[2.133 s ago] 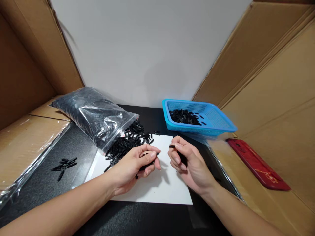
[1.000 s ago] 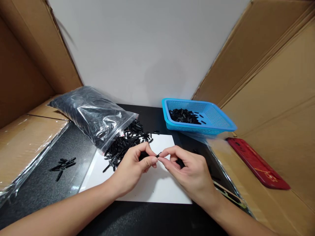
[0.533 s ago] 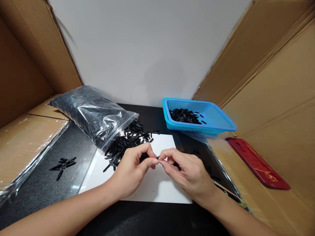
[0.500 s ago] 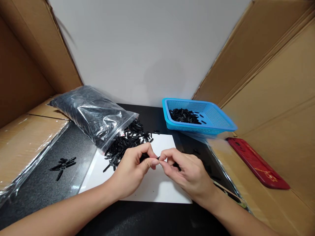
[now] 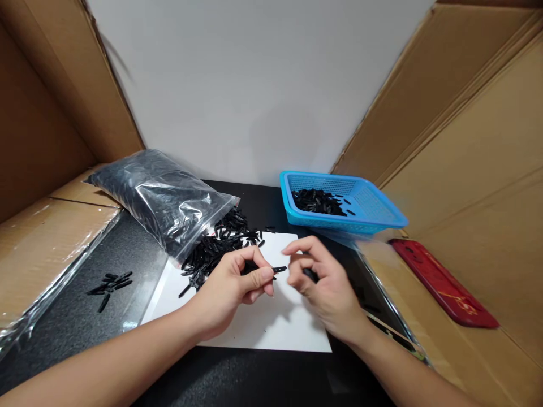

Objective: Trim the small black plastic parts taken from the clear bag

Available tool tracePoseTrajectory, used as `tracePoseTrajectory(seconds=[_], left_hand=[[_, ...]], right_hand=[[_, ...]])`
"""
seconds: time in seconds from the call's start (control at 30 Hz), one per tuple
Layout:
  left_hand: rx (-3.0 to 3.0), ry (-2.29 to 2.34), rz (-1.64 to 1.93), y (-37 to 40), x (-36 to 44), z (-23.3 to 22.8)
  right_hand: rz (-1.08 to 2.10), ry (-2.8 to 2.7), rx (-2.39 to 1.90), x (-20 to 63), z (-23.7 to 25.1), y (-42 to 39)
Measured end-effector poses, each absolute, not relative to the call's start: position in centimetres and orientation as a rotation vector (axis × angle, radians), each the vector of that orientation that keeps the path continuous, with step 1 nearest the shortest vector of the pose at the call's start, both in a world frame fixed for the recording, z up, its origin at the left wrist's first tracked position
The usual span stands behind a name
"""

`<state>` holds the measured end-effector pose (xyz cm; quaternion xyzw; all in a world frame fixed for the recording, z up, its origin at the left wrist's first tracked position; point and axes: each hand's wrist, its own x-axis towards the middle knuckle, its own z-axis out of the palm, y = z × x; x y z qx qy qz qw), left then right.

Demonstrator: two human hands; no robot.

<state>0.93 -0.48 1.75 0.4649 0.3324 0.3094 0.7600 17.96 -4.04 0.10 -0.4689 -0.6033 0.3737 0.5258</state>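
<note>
The left hand point(image 5: 231, 285) pinches a small black plastic piece point(image 5: 279, 269) between thumb and forefinger above the white sheet point(image 5: 275, 325). The right hand point(image 5: 322, 282), fingers loosely spread, hovers just beside its tip. A loose pile of black pieces point(image 5: 216, 246) spills from the clear bag point(image 5: 156, 195); the blue basket point(image 5: 373, 217) sits behind.

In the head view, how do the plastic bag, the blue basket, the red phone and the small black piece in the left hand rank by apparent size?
1. Plastic bag
2. Blue basket and red phone: look similar, the phone nearer the camera, so unranked
3. Black piece, pinched by the left hand

Small-parts sorting bench, cardboard screens point(image 5: 466, 130), bagged parts point(image 5: 156, 195)
</note>
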Motion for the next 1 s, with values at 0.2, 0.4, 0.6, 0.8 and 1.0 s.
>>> tracePoseTrajectory(seconds=[0.2, 0.4, 0.6, 0.8, 1.0], left_hand=[[0.919, 0.772, 0.587, -0.5, 1.2, 1.2], [0.905, 0.786, 0.644, -0.5, 1.1, 1.3], [0.974, 0.805, 0.74, -0.6, 1.2, 1.5], [0.95, 0.746, 0.709, -0.4, 1.0, 1.3], [0.947, 0.744, 0.697, -0.4, 1.1, 1.5]], right_hand=[[1.4, -0.971, -0.985, 17.4, 0.2, -3.5], [1.324, -1.163, -1.113, 17.9, 0.0, -3.3], [0.712, -1.654, -1.252, 17.3, -0.4, -4.3], [0.611, -1.648, -1.22, 17.8, -0.1, -3.9], [0.589, -1.697, -1.196, 18.0, 0.0, -3.8]])
